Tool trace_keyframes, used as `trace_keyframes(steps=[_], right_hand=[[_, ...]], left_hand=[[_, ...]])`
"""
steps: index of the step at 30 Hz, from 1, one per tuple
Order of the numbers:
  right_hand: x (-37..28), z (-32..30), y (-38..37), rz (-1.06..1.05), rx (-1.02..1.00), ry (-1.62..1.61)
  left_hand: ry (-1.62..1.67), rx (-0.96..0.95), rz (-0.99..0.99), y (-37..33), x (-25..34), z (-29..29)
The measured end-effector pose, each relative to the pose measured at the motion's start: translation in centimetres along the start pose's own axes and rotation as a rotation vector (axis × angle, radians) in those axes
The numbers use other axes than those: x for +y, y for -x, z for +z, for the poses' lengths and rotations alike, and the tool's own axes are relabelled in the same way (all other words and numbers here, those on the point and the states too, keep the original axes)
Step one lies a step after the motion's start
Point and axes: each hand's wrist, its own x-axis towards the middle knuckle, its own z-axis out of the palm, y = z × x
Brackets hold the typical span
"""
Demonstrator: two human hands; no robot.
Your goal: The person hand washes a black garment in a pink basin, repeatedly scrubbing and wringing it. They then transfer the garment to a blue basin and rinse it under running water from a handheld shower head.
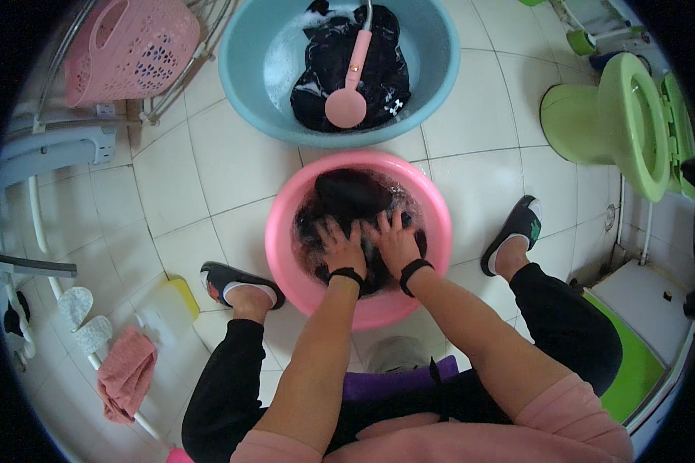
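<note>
Both of my hands are inside a pink basin (282, 231) on the floor, over dark clothing (353, 193) soaking in water. My left hand (341, 249) lies with its fingers spread on the wet fabric. Close beside it, my right hand (396, 243) also presses down with fingers apart. Neither hand is wrapped round the cloth. A dark mound of the fabric bulges above the water beyond my fingertips. Each wrist has a black band.
Beyond the pink basin stands a larger blue basin (247, 85) with soapy black clothes (316, 65) and a pink shower head (346, 107). A green toilet (594, 116) is at the right. On the left are a pink basket (131, 58), a plastic jug (167, 309) and a pink towel (127, 374).
</note>
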Motion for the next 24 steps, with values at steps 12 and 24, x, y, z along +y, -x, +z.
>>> trace_keyframes(steps=[12,24], right_hand=[[2.8,-5.0,1.9,0.136,0.37,-0.869],[2.8,-0.4,9.8,-0.145,0.209,-0.112]], left_hand=[[0.57,0.292,0.07,0.7,-2.1,-6.9],[-0.176,0.36,0.418,11.0,-0.6,-4.2]])
